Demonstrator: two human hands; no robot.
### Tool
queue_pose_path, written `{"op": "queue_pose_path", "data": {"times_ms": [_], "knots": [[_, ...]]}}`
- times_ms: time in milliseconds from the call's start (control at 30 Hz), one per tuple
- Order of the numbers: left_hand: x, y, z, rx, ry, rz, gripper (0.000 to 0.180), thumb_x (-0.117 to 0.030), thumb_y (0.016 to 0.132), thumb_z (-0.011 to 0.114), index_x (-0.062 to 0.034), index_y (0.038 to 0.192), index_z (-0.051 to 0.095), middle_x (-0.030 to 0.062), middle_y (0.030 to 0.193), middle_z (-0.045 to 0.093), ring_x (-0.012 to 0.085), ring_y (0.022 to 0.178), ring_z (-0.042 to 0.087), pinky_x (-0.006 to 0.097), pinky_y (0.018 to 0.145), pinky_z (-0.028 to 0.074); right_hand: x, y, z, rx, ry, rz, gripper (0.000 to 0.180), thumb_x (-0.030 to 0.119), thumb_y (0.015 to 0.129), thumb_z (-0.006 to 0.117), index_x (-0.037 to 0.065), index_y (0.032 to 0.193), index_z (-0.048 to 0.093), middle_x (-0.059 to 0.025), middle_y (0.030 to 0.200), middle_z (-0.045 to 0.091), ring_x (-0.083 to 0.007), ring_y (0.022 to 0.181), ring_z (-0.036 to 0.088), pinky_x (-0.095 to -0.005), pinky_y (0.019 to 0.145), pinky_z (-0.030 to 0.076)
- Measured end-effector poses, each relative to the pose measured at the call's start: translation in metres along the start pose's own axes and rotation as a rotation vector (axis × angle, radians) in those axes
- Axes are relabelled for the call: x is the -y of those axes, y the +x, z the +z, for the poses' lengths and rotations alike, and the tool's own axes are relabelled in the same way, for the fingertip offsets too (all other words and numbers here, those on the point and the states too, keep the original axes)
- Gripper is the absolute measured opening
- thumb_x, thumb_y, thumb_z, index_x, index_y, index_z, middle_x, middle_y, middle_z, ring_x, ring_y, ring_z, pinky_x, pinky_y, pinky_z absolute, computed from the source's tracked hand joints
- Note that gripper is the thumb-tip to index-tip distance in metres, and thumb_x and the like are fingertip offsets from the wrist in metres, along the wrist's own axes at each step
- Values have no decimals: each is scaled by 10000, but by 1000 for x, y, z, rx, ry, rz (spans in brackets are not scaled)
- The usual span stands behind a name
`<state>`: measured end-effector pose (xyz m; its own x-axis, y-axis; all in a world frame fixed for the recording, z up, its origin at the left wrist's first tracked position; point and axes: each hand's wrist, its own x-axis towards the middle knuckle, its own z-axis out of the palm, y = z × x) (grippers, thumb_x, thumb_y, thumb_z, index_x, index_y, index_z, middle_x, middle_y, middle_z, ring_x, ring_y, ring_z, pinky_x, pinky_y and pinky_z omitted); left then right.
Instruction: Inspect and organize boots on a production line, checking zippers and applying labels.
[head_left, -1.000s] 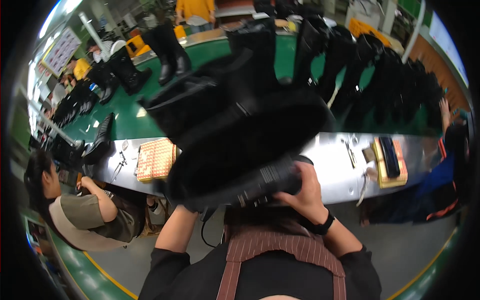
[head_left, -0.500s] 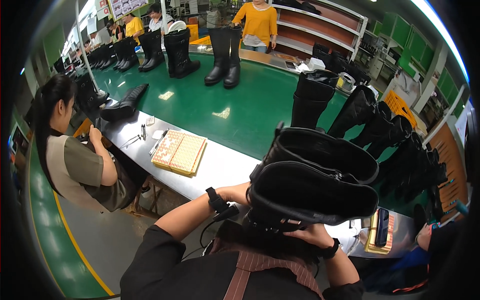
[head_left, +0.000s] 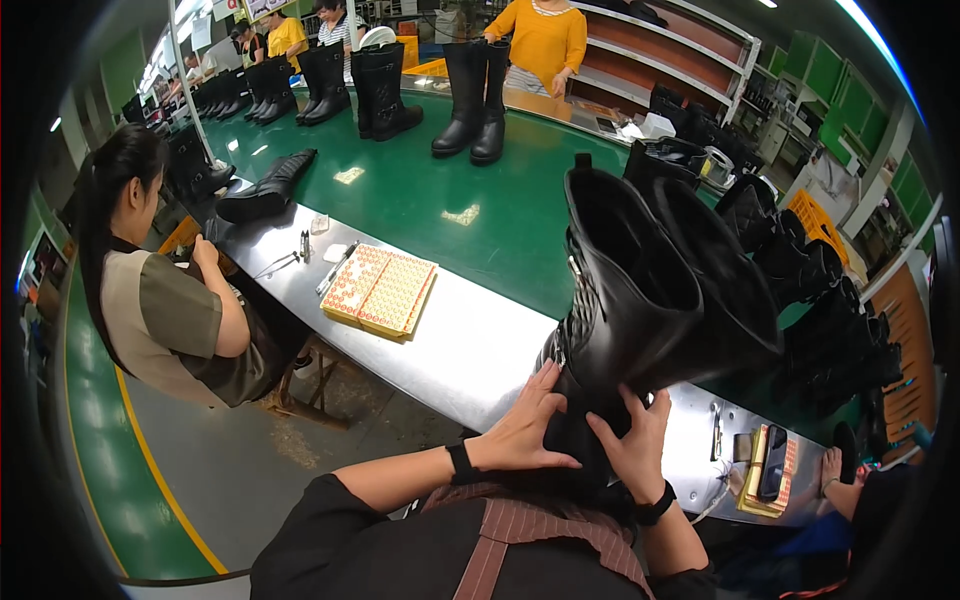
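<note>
Two tall black boots (head_left: 625, 300) stand close together on the metal edge in front of me, their open tops facing me and leaning to the right. Buckled straps run down the left side of the nearer one. My left hand (head_left: 525, 425) grips this boot low down by the straps, thumb and fingers spread around it. On the other side, my right hand (head_left: 637, 445) clasps the same low part, thumb toward the left hand. The boot's foot end is mostly hidden between my hands and my body.
A yellow stack of sticker sheets (head_left: 382, 290) lies on the metal ledge, left of the boots. A phone (head_left: 772, 462) rests on another stack at right. More black boots line the green belt (head_left: 400, 190). A co-worker (head_left: 185, 300) sits at left; another person's hand (head_left: 842, 480) is at right.
The boots have turned and tipped, so the nearer one's strapped side now shows at left. Both hands have shifted to its lower part and come closer together. The view has moved slightly.
</note>
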<state>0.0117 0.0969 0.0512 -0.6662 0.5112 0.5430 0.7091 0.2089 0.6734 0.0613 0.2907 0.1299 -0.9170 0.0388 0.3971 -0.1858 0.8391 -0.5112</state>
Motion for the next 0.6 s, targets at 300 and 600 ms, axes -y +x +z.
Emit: {"op": "queue_pose_path", "data": {"times_ms": [300, 600], "knots": [[39, 24, -6, 138, -269, -152, 833, -361, 632, 926, -92, 1178, 358, 291, 1595, 103, 451, 1493, 82, 544, 1196, 76, -105, -12, -6, 120, 576, 153, 1074, 165, 724, 873, 94, 1550, 191, -186, 1514, 346, -315, 1332, 458, -458, 1078, 404], [5, 23, -15, 65, 54, -741, 725, -384, 822, 799, 16, 1293, 420, 226, 1156, 606, 240, 965, 649, 328, 821, 517, -78, -53, 23, 87, 487, 311, 1104, 356, 737, 855, -29, 1530, 190, -273, 1513, 336, -360, 1423, 337, -409, 1159, 298]]}}
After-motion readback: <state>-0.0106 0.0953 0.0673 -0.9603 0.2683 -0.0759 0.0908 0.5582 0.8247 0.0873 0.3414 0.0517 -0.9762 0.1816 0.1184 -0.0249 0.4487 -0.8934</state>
